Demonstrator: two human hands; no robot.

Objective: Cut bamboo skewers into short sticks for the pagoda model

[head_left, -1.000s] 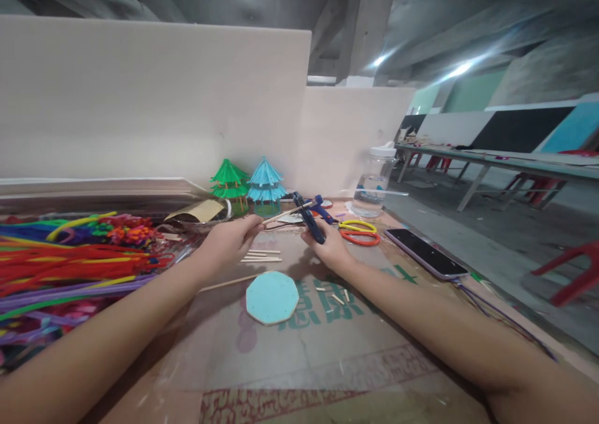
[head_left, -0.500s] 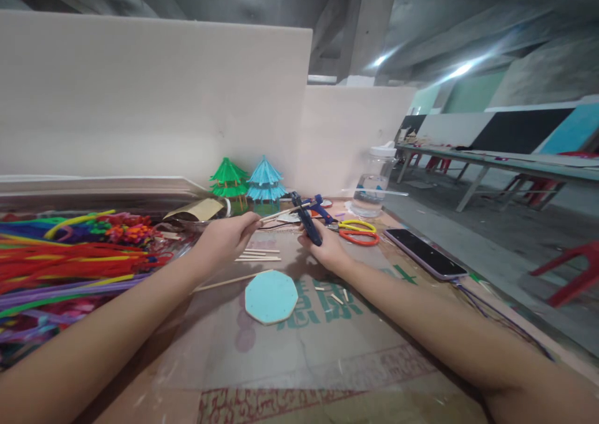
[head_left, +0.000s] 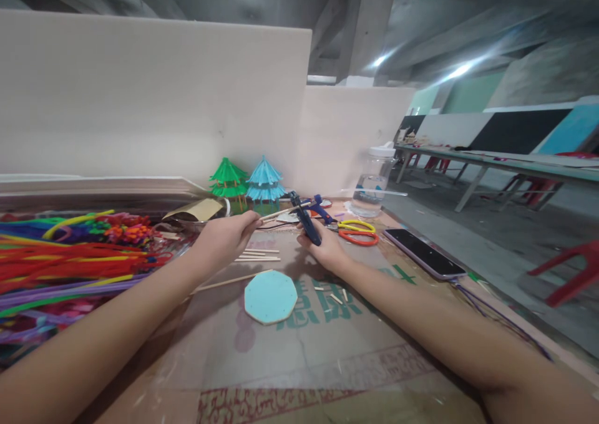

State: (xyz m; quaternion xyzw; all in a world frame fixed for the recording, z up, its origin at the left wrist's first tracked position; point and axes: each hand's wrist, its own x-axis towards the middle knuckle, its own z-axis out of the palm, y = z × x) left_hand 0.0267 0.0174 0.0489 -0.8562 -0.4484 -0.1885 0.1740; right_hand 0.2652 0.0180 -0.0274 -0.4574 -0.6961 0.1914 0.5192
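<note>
My left hand [head_left: 234,234] is closed on thin wooden sticks [head_left: 281,212], whose far ends reach across to the right. In my right hand [head_left: 325,247] is a pair of dark pliers [head_left: 307,221], fingers wrapped round the handles. The sticks' tips meet the head of the pliers; whether the jaws grip them is too small to tell. Below the hands lies a light blue octagonal board [head_left: 270,297]. More wooden sticks [head_left: 259,255] lie beside my left hand, and several short cut pieces [head_left: 336,298] are scattered below my right hand.
Behind stand a green paper pagoda [head_left: 228,178] and a blue one [head_left: 264,179]. A blue glue gun [head_left: 322,209], scissors [head_left: 358,232], a water bottle [head_left: 370,184] and a phone [head_left: 423,252] are to the right. Colourful pipe cleaners [head_left: 70,255] fill the left side.
Almost nothing differs. Both hands hold the sticks and the pliers in nearly the same place; the whole view has shifted very slightly.
</note>
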